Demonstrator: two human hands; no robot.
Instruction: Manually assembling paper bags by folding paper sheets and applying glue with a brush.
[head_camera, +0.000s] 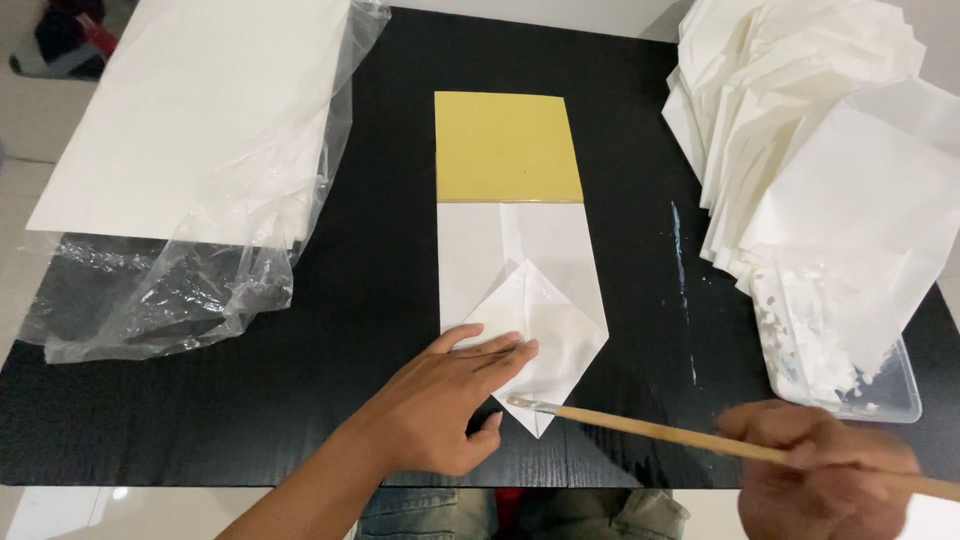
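A white paper piece (530, 300), folded into a bag shape with a pointed flap toward me, lies on the black table (380, 300). Its far end covers part of a yellow rectangular board (508, 146). My left hand (445, 405) presses flat on the lower left of the folded flap, fingers spread. My right hand (825, 465), blurred at the lower right, grips a thin wooden-handled brush (640, 423). The brush tip rests at the flap's near edge, just right of my left fingers.
A stack of white paper sheets (200, 110) sits in a clear plastic wrap (160, 290) at the left. Several folded white paper bags (830, 150) fan out at the right, over a clear tray of white paste (820, 350). White smears (682, 270) streak the table.
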